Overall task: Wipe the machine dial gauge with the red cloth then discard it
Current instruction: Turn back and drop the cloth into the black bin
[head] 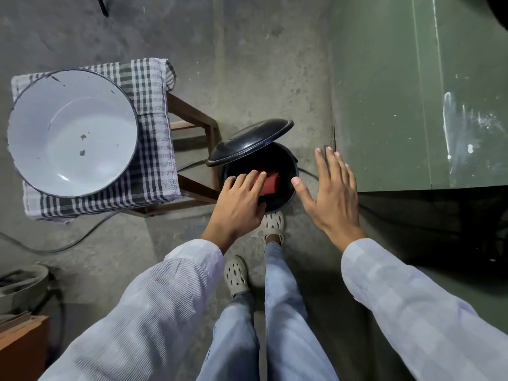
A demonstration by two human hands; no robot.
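Bin (286,200) mouth open; raised lid (248,143) blocks far-left side.

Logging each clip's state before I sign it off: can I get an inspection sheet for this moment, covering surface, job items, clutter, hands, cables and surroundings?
Surface: bare, stained concrete floor.
Job items: red cloth inside the black pedal bin; bin lid tilted open; a shoe at the bin's base. Dial gauge not in view.
Clutter: white enamel basin on a checked cushion atop a wooden stool.
Hands: left hand over the bin, fingers on the cloth; right hand open, fingers spread, holding nothing.
Cables: black cable across the floor under the stool.
Surroundings: green metal panel on the right; wooden box lower left.
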